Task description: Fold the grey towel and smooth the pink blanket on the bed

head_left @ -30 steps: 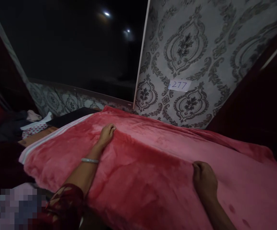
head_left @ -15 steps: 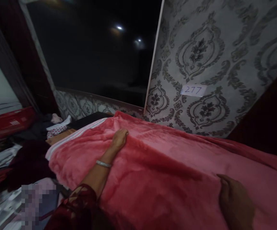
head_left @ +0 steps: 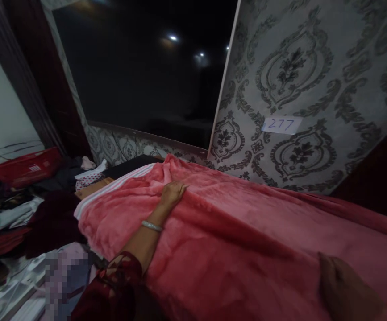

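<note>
The left hand (head_left: 173,192) lies flat on a big pink blanket (head_left: 233,240), with its fingers (head_left: 179,188) close together and pressed into the soft cloth, not pinching it. A shiny bangle (head_left: 151,226) sits on that wrist, below the fingers. The right hand (head_left: 345,287) rests on the blanket too, far over on the other side and low in the picture; it is blurry and partly cut off, so I cannot tell if its fingers are apart or gripping. The blanket is spread wide under both hands and fills most of the view. Just past the left fingers the cloth bunches into small folds (head_left: 166,169), and beyond those a white striped edge (head_left: 113,189) shows. Compared with a moment ago, the right hand has slid farther out along the blanket, toward the edge of the picture, while the left hand has stayed on the same spot by the folds. It looks like the blanket is being smoothed flat, with one hand holding and one hand sweeping. Above the left fingers stands a patterned wall (head_left: 314,80) with a paper label (head_left: 282,125) reading 277, and a dark window (head_left: 146,71). Far off to the side of the left fingers lie a red basket (head_left: 24,167) and a heap of clothes (head_left: 9,214).
</note>
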The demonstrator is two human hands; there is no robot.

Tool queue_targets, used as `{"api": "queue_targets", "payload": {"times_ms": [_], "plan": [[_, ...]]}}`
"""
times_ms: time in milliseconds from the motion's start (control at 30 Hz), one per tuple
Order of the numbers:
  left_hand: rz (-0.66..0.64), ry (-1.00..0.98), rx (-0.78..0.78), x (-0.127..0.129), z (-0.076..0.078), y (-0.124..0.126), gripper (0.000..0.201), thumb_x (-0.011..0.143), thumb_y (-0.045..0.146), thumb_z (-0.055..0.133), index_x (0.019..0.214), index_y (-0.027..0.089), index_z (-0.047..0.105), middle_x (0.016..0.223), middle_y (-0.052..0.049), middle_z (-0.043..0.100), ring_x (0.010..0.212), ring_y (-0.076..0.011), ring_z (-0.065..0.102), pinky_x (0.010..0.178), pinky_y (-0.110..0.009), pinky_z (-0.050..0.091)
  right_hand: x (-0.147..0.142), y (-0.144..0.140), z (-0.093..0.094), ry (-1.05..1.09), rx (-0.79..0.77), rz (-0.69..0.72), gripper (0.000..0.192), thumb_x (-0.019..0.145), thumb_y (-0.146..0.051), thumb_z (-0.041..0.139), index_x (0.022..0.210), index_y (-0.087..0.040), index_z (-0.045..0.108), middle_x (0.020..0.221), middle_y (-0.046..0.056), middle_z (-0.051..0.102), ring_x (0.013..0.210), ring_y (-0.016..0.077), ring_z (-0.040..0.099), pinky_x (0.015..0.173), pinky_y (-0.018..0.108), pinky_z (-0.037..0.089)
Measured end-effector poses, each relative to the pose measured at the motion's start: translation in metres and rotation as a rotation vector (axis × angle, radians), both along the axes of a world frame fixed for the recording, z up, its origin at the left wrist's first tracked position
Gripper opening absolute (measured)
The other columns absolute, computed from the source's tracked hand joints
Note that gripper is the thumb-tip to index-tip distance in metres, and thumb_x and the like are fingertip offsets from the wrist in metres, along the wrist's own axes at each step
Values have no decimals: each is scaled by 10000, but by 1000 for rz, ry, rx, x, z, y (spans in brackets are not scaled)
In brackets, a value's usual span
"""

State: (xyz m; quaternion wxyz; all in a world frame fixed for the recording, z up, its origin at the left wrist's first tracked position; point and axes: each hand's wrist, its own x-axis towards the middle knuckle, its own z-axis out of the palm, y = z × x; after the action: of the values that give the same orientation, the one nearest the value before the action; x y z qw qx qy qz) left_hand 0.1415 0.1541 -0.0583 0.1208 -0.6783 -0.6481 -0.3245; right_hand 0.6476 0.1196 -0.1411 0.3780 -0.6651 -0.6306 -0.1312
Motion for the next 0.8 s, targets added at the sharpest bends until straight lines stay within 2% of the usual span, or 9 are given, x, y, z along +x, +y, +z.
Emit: {"api": "queue_targets", "payload": {"times_ms": [67,200,367,500,667,800], "plan": [[-19,-9,-17,-1,4,-2,366,999,387,408,770,200,622,801,-93,683,794,-210,621,770,-327,448,-12,-6,11,17,6,-38,512,931,-570,330,758,-223,666,793,137,700,567,229,525,513,338,296],[-75,27,-81,-5,14,-6,370,956,460,419,781,210,628,827,-87,690,823,-230,618,782,-338,453,-27,-13,28,47,77,24,609,961,-611,257,705,-206,633,734,106,685,626,200,565,572,310,349],[-192,67,-120,-4,25,-11,377,805,586,575,889,222,628,910,-68,686,874,-248,614,833,-354,471,-25,-20,37,57,26,190,516,950,-606,355,705,-224,599,700,51,645,641,185,581,600,289,391],[-242,108,-142,1,28,-13,386,734,606,651,847,238,615,880,-53,668,848,-251,617,817,-367,477,-27,-27,43,22,-2,329,452,927,-595,437,684,-233,559,685,24,596,639,177,566,618,293,406],[-254,148,-214,-5,25,-12,283,822,510,580,729,243,580,799,-52,659,761,-231,618,719,-346,459,-29,-28,45,-67,-48,429,402,892,-599,534,732,-235,591,743,30,602,698,194,581,638,303,422],[-140,118,-56,-10,21,-13,321,912,495,475,731,243,558,794,-57,666,768,-235,624,719,-344,449,-26,-25,38,-104,-106,444,323,898,-546,566,823,-241,635,828,39,637,772,208,606,682,313,446]]}}
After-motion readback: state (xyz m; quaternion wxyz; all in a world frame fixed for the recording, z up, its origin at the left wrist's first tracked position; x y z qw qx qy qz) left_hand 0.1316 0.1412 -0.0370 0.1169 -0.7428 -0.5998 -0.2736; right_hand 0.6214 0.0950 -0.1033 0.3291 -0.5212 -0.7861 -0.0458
